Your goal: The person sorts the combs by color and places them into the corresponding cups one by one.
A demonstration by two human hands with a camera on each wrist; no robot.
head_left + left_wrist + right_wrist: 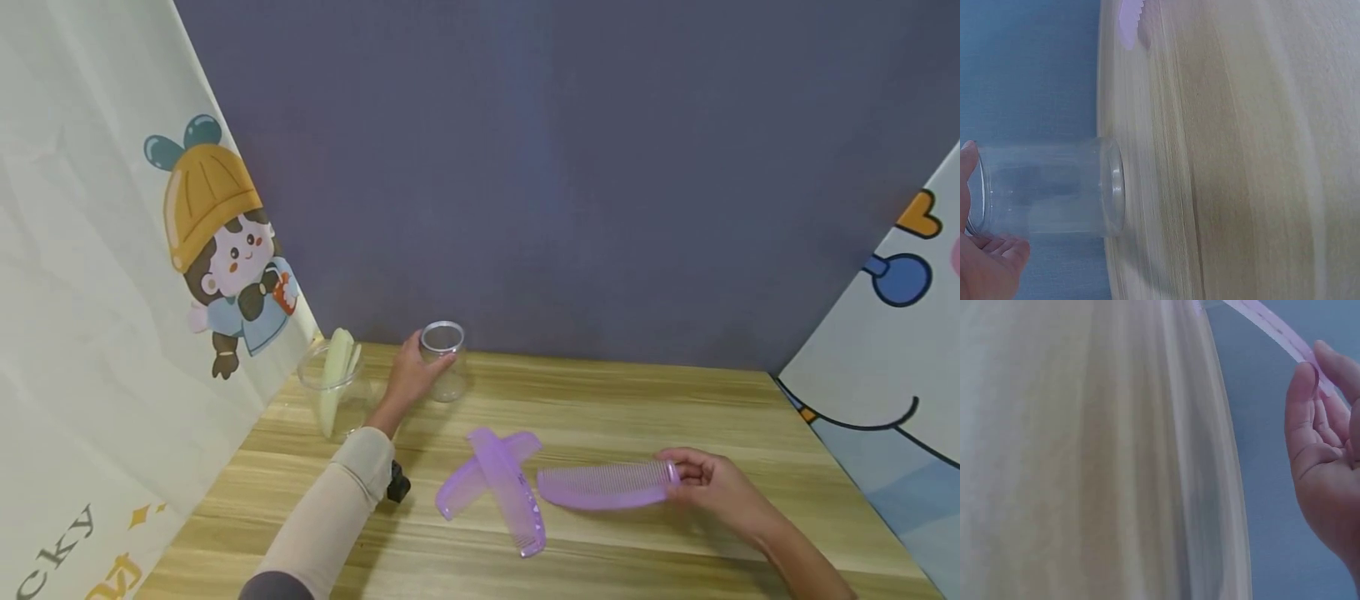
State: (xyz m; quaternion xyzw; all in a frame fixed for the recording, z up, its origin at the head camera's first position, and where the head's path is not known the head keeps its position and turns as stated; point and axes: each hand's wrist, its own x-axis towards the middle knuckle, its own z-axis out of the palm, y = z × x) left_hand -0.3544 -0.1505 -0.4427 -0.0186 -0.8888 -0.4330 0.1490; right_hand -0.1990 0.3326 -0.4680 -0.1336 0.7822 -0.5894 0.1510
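Note:
With thumb and fingers on either side of its upper part, my left hand [411,373] grips a clear plastic jar [447,379]. The jar stands upright near the table's back edge; in the left wrist view its base [1115,187] meets the wood. At the right, my right hand [716,492] pinches one end of a purple comb [607,492], its teeth facing the back. The right wrist view shows thumb and fingers on the comb's end [1279,328]. Left of that comb, two more purple combs lie crossed, one comb [510,492] on top of the other comb [461,490].
A wide clear cup [330,385] holding pale green pieces [337,358] stands at the back left, beside my left forearm. A dark grey panel [540,183] rises behind the wooden table [637,567]. Printed sheets [90,250] flank both sides.

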